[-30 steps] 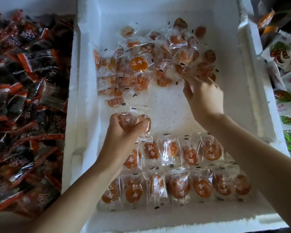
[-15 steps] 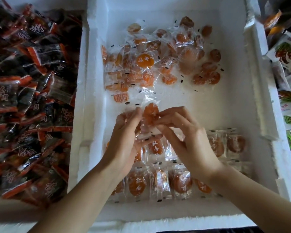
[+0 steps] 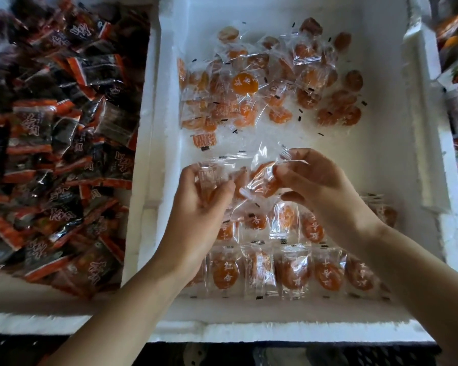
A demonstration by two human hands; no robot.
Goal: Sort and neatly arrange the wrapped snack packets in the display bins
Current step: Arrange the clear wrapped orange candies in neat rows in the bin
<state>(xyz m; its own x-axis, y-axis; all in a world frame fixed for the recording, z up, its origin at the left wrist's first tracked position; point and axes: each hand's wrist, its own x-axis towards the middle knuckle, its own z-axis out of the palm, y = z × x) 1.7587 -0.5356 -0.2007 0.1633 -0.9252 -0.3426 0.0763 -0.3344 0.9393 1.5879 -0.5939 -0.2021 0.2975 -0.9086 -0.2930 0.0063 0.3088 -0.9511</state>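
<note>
Pinches a dried-apricot packet (image 3: 265,180) at frame centre between fingertips of right hand (image 3: 320,191). Grips other packets (image 3: 209,175) in curled left hand (image 3: 204,202), just beside.

So the middle bin (image 3: 154,133) is white foam, full of clear packets with orange fruit discs inside; loose pile (image 3: 262,85) heaped any old way at the far end, lots overlapping, some tilted; near end has two tidy rows (image 3: 296,273), wrappers side by side with white lettering on the fruit; held packets (image 3: 265,178) sit above the gap between pile and rows, left hand (image 3: 204,204) gripping a few, right hand (image 3: 320,188) pinching one crinkly wrapper; left bin (image 3: 24,323) is stuffed with jumbled dark packets (image 3: 50,154), red-orange ends.
</note>
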